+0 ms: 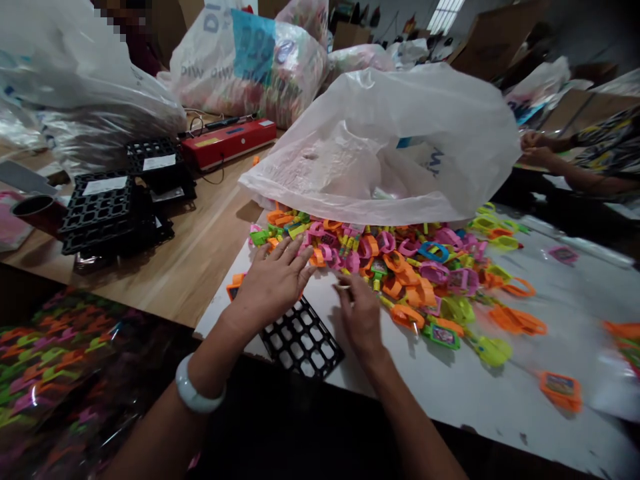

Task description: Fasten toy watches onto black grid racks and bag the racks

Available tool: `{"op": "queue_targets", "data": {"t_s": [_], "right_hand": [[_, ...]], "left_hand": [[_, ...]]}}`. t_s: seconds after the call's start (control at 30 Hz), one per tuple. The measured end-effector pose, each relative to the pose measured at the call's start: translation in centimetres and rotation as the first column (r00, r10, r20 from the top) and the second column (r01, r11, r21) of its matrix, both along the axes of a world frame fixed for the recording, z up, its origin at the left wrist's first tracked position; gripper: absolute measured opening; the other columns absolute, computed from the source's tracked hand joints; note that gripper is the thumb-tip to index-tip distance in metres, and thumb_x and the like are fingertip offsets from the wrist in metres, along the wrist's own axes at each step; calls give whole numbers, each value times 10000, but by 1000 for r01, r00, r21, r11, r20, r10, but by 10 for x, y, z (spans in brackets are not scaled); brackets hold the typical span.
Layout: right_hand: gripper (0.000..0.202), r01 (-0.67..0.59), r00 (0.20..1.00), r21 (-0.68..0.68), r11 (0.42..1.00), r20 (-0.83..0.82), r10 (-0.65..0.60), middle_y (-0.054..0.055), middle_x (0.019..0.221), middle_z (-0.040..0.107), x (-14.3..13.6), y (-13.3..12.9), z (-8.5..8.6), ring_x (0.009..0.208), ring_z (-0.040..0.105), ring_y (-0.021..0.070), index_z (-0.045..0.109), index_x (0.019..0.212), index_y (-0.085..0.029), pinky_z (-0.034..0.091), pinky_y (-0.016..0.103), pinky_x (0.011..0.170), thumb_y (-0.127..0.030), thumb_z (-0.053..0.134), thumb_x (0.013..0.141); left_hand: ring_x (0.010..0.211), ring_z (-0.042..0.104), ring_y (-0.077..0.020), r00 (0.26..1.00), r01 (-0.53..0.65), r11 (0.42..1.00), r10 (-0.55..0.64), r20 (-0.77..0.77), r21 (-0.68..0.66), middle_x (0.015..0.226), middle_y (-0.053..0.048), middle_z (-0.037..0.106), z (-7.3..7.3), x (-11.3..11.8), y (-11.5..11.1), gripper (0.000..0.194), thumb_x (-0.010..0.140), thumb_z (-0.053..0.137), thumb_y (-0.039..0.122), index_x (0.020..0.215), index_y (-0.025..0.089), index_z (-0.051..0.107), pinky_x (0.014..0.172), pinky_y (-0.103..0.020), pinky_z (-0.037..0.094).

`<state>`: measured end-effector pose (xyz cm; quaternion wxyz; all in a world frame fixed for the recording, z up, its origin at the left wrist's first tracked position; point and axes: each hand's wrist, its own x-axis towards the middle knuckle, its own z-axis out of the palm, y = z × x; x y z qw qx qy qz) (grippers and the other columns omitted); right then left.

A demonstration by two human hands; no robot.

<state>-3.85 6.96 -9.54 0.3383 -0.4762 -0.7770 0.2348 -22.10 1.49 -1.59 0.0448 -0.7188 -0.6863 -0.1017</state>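
Note:
My left hand [275, 280] reaches over the left end of a pile of plastic toy watches [400, 267], its fingers stretched out and the palm down. The pile is orange, pink, green and yellow. My right hand [363, 317] is at the near edge of the pile with its fingers curled; what they hold, if anything, is hidden. Between my forearms lies a black plastic grid tray [324, 328], partly under my left hand. An orange piece [235, 287] shows beside my left wrist. A single orange watch [560, 391] lies off to the right.
A large translucent plastic bag [380, 147] lies open behind the pile. Stacked black trays [100, 213] and a red bag sealer [230, 143] stand at the left. Bagged colourful toys [65, 360] are below the table edge. Another person's hands [537, 150] are at the right.

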Motion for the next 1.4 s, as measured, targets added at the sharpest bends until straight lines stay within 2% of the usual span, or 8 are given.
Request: {"op": "queue_targets", "data": {"t_s": [0.13, 0.4, 0.6, 0.73, 0.83, 1.07, 1.23, 1.4], "right_hand": [[240, 318, 818, 66, 946, 486, -309, 178, 1093, 624, 36, 25, 19, 927, 622, 288, 608, 1075, -127, 452, 362, 743, -313, 551, 934], [226, 354, 696, 4, 935, 666, -267, 176, 1020, 669, 52, 29, 22, 886, 653, 285, 623, 1056, -123, 435, 347, 703, -293, 542, 931], [340, 335, 941, -347, 876, 70, -333, 57, 697, 650, 52, 27, 14, 683, 633, 224, 628, 911, -164, 497, 345, 655, -487, 608, 804], [487, -245, 864, -610, 754, -490, -115, 18, 712, 668, 5, 6, 12, 628, 656, 188, 604, 922, -186, 559, 341, 648, -565, 751, 653], [451, -460, 796, -610, 645, -605, -3, -6, 685, 656, -31, -5, 4, 553, 631, 172, 597, 897, -200, 551, 324, 587, -530, 769, 642], [152, -318, 934, -276, 907, -255, 250, 47, 818, 711, -47, -4, -16, 696, 632, 199, 632, 920, -207, 506, 309, 659, -288, 539, 832], [214, -434, 901, -163, 886, -92, 424, 56, 922, 725, -41, -3, -13, 797, 650, 199, 615, 1014, -198, 500, 291, 712, -184, 504, 832], [254, 43, 985, -59, 997, 167, -32, 121, 1055, 679, -5, 1, 3, 903, 651, 248, 575, 1076, -189, 486, 340, 765, -391, 544, 927]], "left_hand": [[1458, 375, -308, 1000, -5, 998, 4, -20, -62, 1614, -86, 335, 6, 0, -5, 540, 1058, 198, 422, 1495, 208, 430, 1129, -542, 350], [1458, 376, -301, 999, -39, 995, 37, -30, -88, 1612, -95, 338, 9, 2, -7, 560, 1058, 161, 424, 1514, 204, 400, 1133, -530, 350], [1437, 407, -296, 999, -43, 995, 41, -23, -95, 1600, -82, 368, 11, 0, -9, 549, 1059, 174, 420, 1515, 220, 405, 1124, -503, 362], [1434, 408, -303, 999, -39, 995, 36, -27, -92, 1595, -86, 380, 11, -1, -9, 551, 1056, 185, 429, 1519, 219, 397, 1108, -507, 374], [1420, 429, -297, 998, -41, 997, 37, -45, -71, 1585, -94, 399, 10, -1, -9, 539, 1057, 198, 414, 1513, 218, 409, 1095, -494, 385], [1441, 401, -283, 999, -34, 997, 33, -10, -63, 1601, -84, 372, 11, 0, -12, 551, 1058, 170, 423, 1528, 223, 377, 1113, -490, 373], [1441, 398, -337, 1000, 5, 1000, -6, -10, -20, 1595, -60, 387, 12, -1, -12, 506, 1046, 229, 473, 1486, 337, 439, 1105, -560, 368], [1368, 490, -308, 1000, 20, 1000, -20, -3, -11, 1560, -52, 449, 11, 0, -13, 502, 1051, 221, 453, 1352, 292, 589, 1072, -534, 415]]}}
